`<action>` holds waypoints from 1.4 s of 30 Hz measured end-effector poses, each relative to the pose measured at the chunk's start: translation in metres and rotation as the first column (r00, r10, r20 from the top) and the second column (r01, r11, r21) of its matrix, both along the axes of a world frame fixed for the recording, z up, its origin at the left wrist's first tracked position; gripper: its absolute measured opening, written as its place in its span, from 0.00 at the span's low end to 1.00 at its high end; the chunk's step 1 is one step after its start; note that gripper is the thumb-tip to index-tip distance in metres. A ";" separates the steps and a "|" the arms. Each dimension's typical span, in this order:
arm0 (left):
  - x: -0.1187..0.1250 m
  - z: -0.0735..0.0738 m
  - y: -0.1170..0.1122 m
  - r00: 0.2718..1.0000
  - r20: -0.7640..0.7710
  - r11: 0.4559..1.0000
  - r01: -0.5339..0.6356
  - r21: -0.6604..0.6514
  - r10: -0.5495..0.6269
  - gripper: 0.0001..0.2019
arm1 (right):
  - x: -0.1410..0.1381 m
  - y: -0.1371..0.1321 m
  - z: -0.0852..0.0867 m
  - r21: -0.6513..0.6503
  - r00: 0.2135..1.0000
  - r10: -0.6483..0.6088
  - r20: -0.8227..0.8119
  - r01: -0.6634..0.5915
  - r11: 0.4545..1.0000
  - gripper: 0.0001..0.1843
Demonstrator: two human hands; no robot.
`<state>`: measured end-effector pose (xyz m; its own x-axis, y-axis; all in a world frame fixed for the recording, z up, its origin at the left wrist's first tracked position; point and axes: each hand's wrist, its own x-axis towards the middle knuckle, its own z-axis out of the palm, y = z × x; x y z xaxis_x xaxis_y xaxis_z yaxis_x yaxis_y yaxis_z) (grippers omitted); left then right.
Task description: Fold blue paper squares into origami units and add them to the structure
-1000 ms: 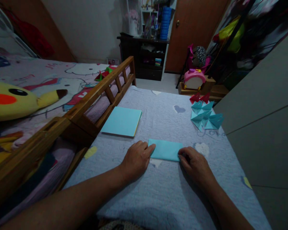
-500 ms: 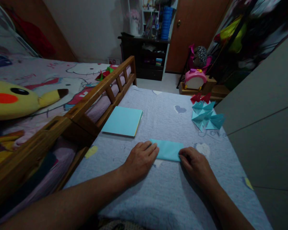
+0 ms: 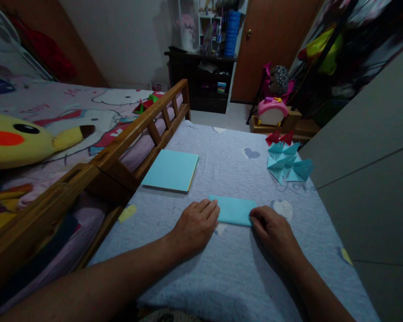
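Observation:
A light blue sheet of origami paper (image 3: 237, 211), folded into a narrow rectangle, lies flat on the bed sheet in front of me. My left hand (image 3: 199, 225) rests over its left end, fingers close together and slightly bent, holding it; the thumb is mostly hidden. At the right end, my right hand (image 3: 272, 228) pinches the near corner between thumb and index finger, with the other fingers curled in. Beyond my left hand sits a square stack of origami paper (image 3: 171, 171), light blue on top.
Folded light blue paper pieces (image 3: 287, 163) and red ones (image 3: 279, 137) stand at the bed's right edge. A wooden rail (image 3: 134, 125) runs along the left, with a yellow plush toy (image 3: 16, 141) beyond it. A pale cabinet (image 3: 366, 179) borders the right.
My left hand has slid very slightly left along the paper. The right hand keeps its pinch at the corner, and the folded paper looks much the same.

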<state>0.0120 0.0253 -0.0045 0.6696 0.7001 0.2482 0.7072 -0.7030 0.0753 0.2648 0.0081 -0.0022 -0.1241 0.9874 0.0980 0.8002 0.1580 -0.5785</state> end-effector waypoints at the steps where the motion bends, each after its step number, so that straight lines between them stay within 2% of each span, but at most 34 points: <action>1: 0.000 0.000 0.000 1.000 -0.002 1.000 -0.001 -0.001 0.001 0.14 | 0.000 0.000 0.000 -0.003 1.000 -0.002 -0.002 0.002 1.000 0.09; 15: 0.000 -0.002 0.000 0.999 0.036 1.000 -0.008 -0.012 0.008 0.14 | 0.001 -0.003 0.001 -0.018 0.994 -0.013 -0.107 0.011 1.000 0.12; 29: -0.001 -0.007 -0.001 0.999 0.034 0.999 -0.019 0.026 0.018 0.15 | -0.001 -0.002 -0.007 -0.021 0.998 -0.046 -0.046 0.045 0.999 0.13; 42: 0.000 -0.009 -0.001 0.999 0.034 0.995 -0.038 0.092 0.035 0.15 | -0.002 -0.002 -0.006 -0.021 0.997 -0.048 -0.055 0.047 0.999 0.14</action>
<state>0.0120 0.0238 -0.0136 0.6344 0.6970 0.3342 0.7309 -0.6817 0.0342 0.2633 0.0063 -0.0078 -0.0716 0.9939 0.0838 0.7734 0.1083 -0.6246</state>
